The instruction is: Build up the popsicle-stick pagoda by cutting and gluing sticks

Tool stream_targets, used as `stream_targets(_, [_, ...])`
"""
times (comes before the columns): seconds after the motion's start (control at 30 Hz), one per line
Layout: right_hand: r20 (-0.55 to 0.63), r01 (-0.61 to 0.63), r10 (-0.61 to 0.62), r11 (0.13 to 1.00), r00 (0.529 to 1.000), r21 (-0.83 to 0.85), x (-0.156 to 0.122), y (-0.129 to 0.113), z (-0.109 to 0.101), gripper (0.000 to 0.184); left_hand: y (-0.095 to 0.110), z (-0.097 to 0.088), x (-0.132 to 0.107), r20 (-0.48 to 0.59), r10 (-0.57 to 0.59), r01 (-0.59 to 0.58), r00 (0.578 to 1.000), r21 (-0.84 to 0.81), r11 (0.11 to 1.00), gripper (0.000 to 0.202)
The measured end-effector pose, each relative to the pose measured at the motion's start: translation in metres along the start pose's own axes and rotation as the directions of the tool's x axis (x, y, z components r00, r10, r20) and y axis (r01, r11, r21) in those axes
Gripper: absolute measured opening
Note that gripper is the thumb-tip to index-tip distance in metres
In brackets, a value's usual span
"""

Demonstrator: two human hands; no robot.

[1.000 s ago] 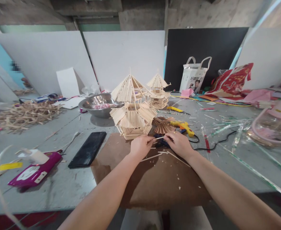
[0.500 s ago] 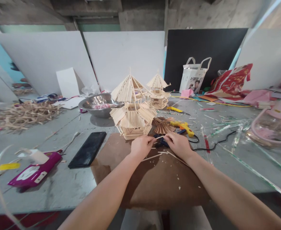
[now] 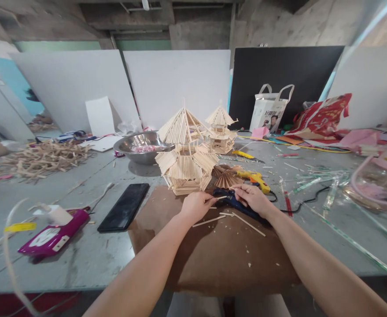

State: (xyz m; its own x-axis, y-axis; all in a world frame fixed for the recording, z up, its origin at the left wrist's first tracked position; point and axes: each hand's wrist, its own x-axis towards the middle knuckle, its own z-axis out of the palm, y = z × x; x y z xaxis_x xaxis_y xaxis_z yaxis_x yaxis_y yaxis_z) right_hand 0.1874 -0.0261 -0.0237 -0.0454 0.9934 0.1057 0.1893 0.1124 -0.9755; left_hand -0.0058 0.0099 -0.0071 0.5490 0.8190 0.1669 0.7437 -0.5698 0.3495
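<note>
My left hand (image 3: 197,207) is closed, pinching a short wooden stick (image 3: 222,197) that points to the right. Apart from that stick, my right hand (image 3: 251,199) has its thumb and fingers pressed together; anything between them is too small to make out. Under and beside the right hand lies a dark blue tool (image 3: 236,205), partly covered. Loose sticks (image 3: 249,224) and small chips lie on the brown board (image 3: 233,259) below my hands. Just behind the hands stands a pavilion model made of sticks (image 3: 186,165), its pointed roof tilted.
A smaller stick pavilion (image 3: 220,132), a metal bowl (image 3: 140,149) and a yellow glue gun (image 3: 257,179) are farther back. To the left are a black phone (image 3: 123,207), a purple power strip (image 3: 54,233) and a stick pile (image 3: 48,158). Clear plastic strips (image 3: 355,240) lie right.
My right hand has come off the stick that both hands held and shifted slightly right. The left hand keeps the stick. The view has shifted slightly, showing more of the dark blue tool.
</note>
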Motion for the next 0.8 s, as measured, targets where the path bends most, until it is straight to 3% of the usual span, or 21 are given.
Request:
stream_targets(0.13, [0.05,0.057,-0.057,0.998,0.997,-0.014,0.0,0.001,0.001,0.039,0.0,0.001,0.0,-0.043,-0.023,0.027,0.999,0.091,0.996,0.029])
stream_targets(0.27, [0.094,0.143,-0.128,0.975,0.987,-0.17,-0.003,0.002,0.002,0.039,0.004,0.003,-0.001,-0.17,0.075,-0.071,0.983,0.031,0.997,0.028])
stream_targets(0.37, [0.13,0.238,-0.206,0.914,0.97,-0.329,-0.006,-0.001,0.005,0.037,0.009,0.005,-0.003,-0.217,0.146,-0.154,0.965,-0.018,0.988,0.028])
stream_targets(0.5, [0.18,0.308,-0.252,0.826,0.951,-0.472,-0.011,-0.007,0.011,0.036,0.012,0.007,-0.005,-0.192,0.2,-0.211,0.961,-0.04,0.977,0.027])
stream_targets(0.7, [0.125,0.305,-0.283,0.8,0.951,-0.516,-0.011,-0.005,0.013,0.036,0.011,0.008,-0.005,-0.174,0.207,-0.218,0.963,-0.052,0.974,0.023])
stream_targets(0.8, [0.055,0.28,-0.293,0.816,0.954,-0.506,-0.009,-0.003,0.011,0.024,0.01,0.009,-0.004,-0.19,0.184,-0.202,0.964,-0.082,0.976,0.025])
